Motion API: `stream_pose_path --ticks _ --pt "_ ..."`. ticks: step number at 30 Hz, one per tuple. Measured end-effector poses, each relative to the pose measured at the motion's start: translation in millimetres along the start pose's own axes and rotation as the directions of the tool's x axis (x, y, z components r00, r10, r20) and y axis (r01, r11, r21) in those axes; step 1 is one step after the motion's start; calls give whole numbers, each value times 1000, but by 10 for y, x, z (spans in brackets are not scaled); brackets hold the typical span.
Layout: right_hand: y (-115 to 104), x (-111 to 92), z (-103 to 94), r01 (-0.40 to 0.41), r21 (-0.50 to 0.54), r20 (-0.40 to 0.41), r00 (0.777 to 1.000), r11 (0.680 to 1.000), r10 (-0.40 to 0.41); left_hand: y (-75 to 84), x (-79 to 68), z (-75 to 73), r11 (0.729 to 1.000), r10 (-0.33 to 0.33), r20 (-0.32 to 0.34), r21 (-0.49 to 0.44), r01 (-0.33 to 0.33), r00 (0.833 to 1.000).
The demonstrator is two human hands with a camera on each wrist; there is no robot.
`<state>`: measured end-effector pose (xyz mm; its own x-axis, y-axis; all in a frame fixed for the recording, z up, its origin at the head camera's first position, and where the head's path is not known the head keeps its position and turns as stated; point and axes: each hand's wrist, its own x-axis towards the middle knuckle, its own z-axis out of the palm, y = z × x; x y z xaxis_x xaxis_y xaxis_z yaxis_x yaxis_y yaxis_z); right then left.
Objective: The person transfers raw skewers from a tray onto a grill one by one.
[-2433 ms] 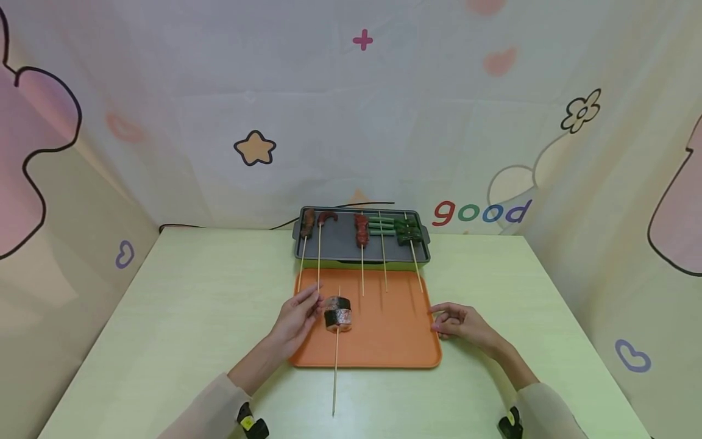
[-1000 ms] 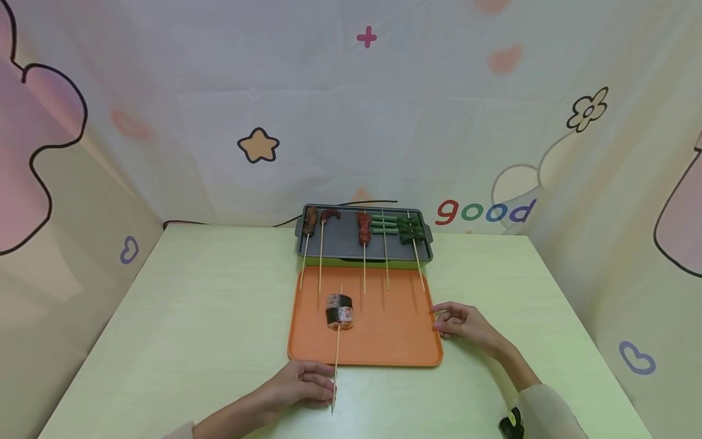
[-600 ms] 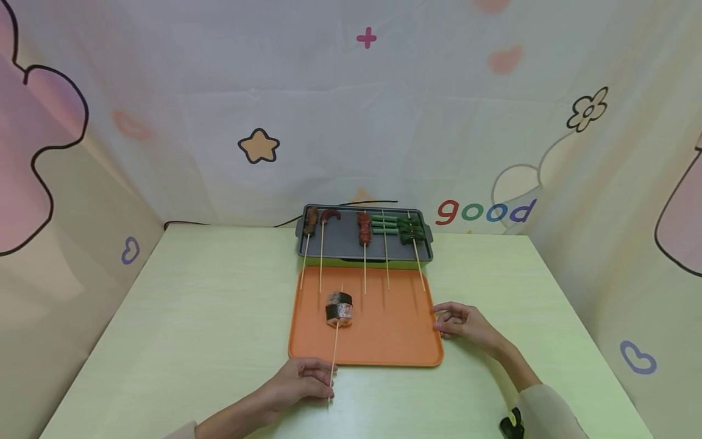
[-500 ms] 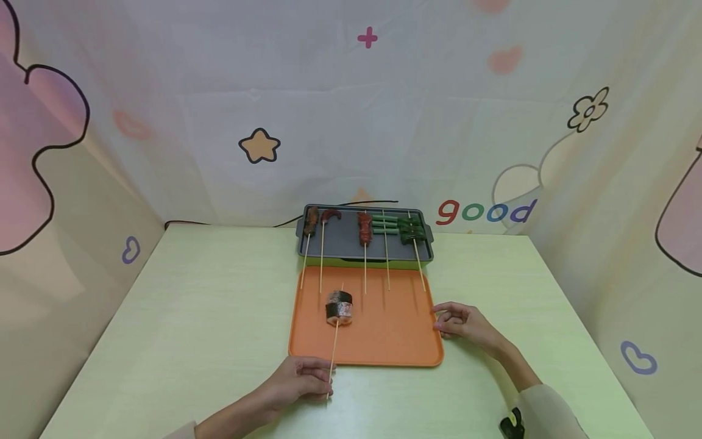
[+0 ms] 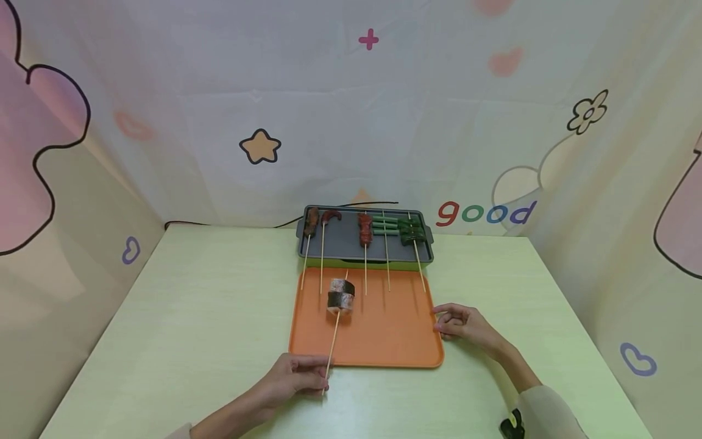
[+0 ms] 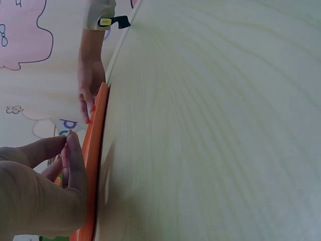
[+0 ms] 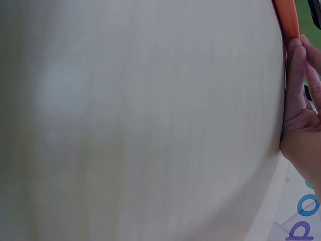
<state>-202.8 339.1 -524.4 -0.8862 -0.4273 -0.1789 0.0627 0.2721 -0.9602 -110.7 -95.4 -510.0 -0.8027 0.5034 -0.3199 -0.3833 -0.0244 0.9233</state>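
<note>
My left hand (image 5: pixel 286 381) pinches the lower end of a wooden skewer between thumb and fingers. Threaded on that skewer (image 5: pixel 341 297) are two chunky pale pieces banded in black, like seaweed-wrapped rolls, over the left half of an orange tray (image 5: pixel 392 344). In the left wrist view, the stick's end just shows at my fingertips (image 6: pixel 72 138). My right hand (image 5: pixel 468 329) holds the tray's right edge, thumb and index finger meeting at the rim (image 7: pixel 288 20) in the right wrist view.
Behind the tray stands a grey grill pan (image 5: pixel 342 247) on a green base. Several skewers lie on it: a brown one (image 5: pixel 312 222), a curled reddish-brown one (image 5: pixel 330 216), red meat (image 5: pixel 365 230), green stalks (image 5: pixel 378 225) and dark green leaves (image 5: pixel 411 231). Their sticks overhang the tray.
My left hand has come from beside the grill skewers down to the stick of the wrapped-roll skewer and taken hold. That skewer has shifted toward the grill and tilted. The right hand stays.
</note>
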Motion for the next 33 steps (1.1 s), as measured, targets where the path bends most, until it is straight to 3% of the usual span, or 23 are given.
stream_pose_path --ticks 8,22,26,33 --pt "-21 -14 -4 -4 -5 0 1000 1000 4 98 18 -31 999 30 7 30 -30 1000" --pt "-23 -15 8 -6 3 -3 1000 1000 6 532 222 -47 997 67 1 42 -67 998" --pt "-18 -17 11 -4 2 -3 1000 1000 4 685 325 -78 998 48 -21 37 -47 999" --pt "-28 -15 13 -16 -8 -12 1000 1000 15 945 625 -151 999 -7 -74 -52 3 997"
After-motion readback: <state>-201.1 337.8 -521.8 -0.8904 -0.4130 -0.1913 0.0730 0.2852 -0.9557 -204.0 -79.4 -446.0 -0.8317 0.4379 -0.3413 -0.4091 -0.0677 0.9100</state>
